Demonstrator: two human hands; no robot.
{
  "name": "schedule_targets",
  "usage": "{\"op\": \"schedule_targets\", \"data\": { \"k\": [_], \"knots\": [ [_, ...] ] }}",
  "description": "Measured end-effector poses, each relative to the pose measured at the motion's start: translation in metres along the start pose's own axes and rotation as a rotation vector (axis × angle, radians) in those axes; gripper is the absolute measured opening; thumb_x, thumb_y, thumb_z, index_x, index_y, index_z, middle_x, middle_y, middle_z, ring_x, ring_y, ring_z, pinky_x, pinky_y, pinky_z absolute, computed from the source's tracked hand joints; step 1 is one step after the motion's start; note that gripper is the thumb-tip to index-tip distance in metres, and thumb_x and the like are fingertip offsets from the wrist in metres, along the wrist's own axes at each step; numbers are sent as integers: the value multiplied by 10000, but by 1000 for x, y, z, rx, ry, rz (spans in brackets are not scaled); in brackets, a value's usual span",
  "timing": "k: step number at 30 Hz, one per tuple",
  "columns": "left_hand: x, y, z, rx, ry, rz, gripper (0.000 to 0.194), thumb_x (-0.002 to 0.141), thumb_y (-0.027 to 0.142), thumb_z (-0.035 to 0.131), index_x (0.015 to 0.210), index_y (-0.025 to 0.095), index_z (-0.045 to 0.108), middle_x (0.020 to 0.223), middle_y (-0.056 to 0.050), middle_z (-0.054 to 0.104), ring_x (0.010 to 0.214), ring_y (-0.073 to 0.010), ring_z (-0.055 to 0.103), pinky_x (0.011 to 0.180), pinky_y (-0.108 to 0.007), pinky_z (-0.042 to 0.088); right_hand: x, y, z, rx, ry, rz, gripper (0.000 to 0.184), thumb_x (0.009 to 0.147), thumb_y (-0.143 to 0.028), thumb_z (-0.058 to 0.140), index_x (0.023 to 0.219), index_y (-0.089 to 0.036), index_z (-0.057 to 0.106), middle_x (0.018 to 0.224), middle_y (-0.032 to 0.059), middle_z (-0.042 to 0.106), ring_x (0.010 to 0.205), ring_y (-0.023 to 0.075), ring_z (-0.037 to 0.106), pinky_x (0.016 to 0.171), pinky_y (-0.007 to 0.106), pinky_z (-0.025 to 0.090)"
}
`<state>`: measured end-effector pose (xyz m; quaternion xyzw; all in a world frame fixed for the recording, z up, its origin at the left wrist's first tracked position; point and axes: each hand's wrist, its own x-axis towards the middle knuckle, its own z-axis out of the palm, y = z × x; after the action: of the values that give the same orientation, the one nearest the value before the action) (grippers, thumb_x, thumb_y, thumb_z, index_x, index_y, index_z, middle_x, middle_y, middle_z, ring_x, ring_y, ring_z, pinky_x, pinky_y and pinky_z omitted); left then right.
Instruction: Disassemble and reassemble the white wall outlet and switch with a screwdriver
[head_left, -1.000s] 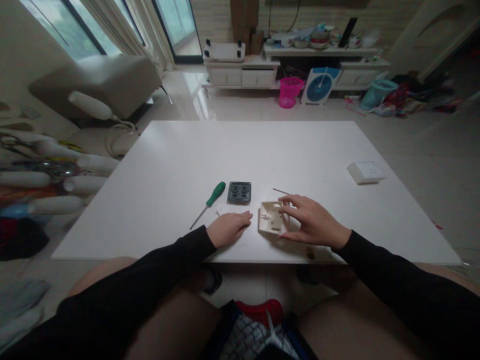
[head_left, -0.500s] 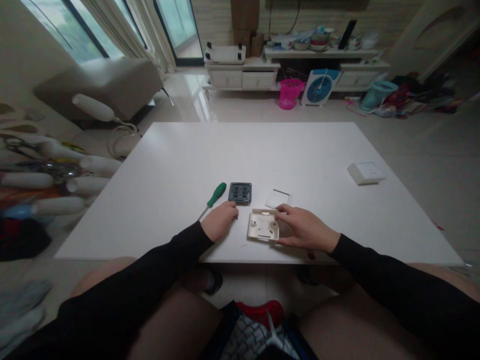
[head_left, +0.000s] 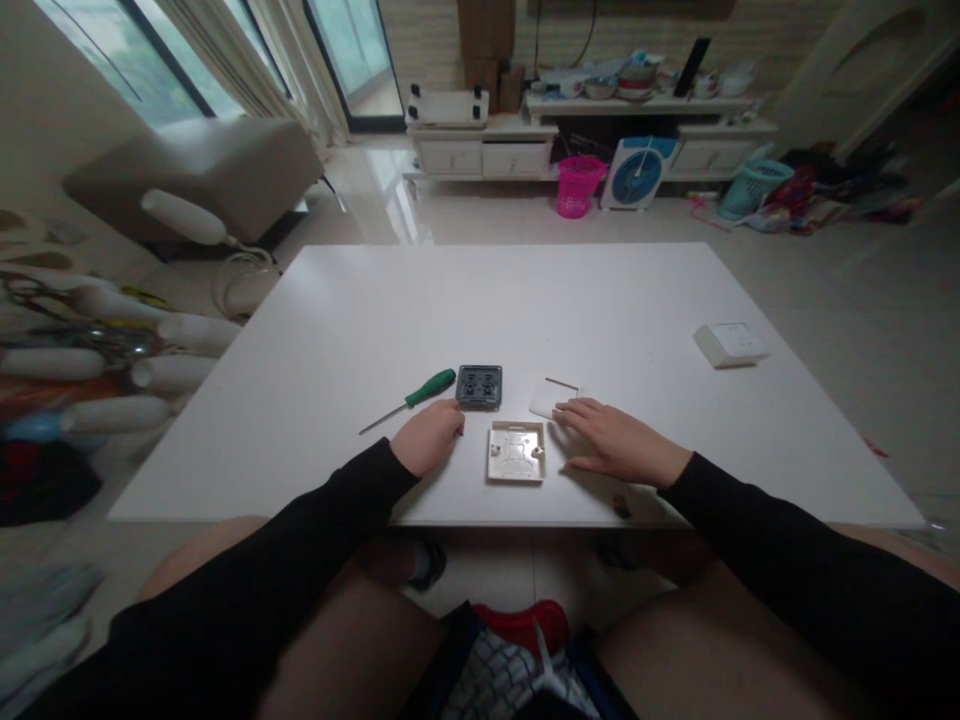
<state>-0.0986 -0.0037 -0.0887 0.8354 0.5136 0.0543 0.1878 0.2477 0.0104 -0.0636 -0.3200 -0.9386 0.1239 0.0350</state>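
A cream, open-topped square socket back box (head_left: 517, 453) lies on the white table between my hands. My right hand (head_left: 616, 441) is just to its right, fingers apart and holding nothing, fingertips over the edge of a thin white cover plate (head_left: 553, 397). My left hand (head_left: 432, 436) rests closed on the table; a small dark bit shows at its fingertips, too small to name. Beyond it sits a dark grey socket insert (head_left: 479, 387), its back facing up. A green-handled screwdriver (head_left: 429, 388) lies left of the insert, shaft pointing to the near left.
On the table's (head_left: 420, 300) right side stands a white boxed wall socket (head_left: 730, 344). A small brown spot or piece (head_left: 621, 505) is near the front edge. A pink basket (head_left: 578, 187) and a blue fan (head_left: 638, 175) stand on the floor beyond.
My right hand has let go of the back box, which now lies flat, slightly further left. My left hand has shifted a little left, and the screwdriver has turned, its shaft now in view.
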Motion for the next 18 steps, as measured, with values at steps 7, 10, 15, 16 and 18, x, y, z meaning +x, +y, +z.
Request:
{"op": "schedule_targets", "data": {
  "k": [7, 10, 15, 16, 18],
  "knots": [
    [-2, -3, -5, 6, -13, -7, 239, 796, 1, 556, 745, 149, 737, 907, -123, 688, 865, -257, 667, 837, -351, 534, -8, 15, -7, -75, -131, 144, 388, 849, -273, 797, 1215, -187, 701, 1210, 149, 753, 1067, 328, 731, 868, 472, 606],
    [-1, 0, -10, -2, -15, 0, 215, 790, 14, 586, 766, 154, 748, 927, -121, 697, 893, -258, 673, 833, -337, 531, -11, 28, -16, -149, -156, 209, 292, 866, -263, 743, 1144, -175, 725, 1145, 162, 766, 1039, 345, 733, 830, 476, 601],
    [2, -5, -31, -17, 27, -167, 108, 838, 165, 664, 861, 158, 769, 906, -103, 715, 802, -230, 668, 795, -332, 518, -17, 37, -29, -236, -181, 287, 357, 886, -276, 698, 1206, -120, 717, 1289, 217, 722, 1196, 401, 677, 909, 523, 598],
    [3, -10, -37, -6, 45, -219, 121, 846, 192, 664, 896, 158, 768, 891, -94, 717, 787, -225, 665, 788, -331, 513, -18, 34, -30, -215, -182, 279, 393, 901, -295, 682, 1251, -119, 702, 1334, 215, 706, 1221, 397, 667, 950, 530, 589],
    [4, -26, -48, 33, 76, -282, 162, 849, 208, 654, 958, 155, 762, 915, -91, 727, 808, -225, 672, 800, -333, 507, -18, 25, -29, -143, -194, 235, 452, 919, -326, 662, 1323, -123, 674, 1404, 209, 675, 1264, 379, 652, 1031, 529, 563]
  ]
}}
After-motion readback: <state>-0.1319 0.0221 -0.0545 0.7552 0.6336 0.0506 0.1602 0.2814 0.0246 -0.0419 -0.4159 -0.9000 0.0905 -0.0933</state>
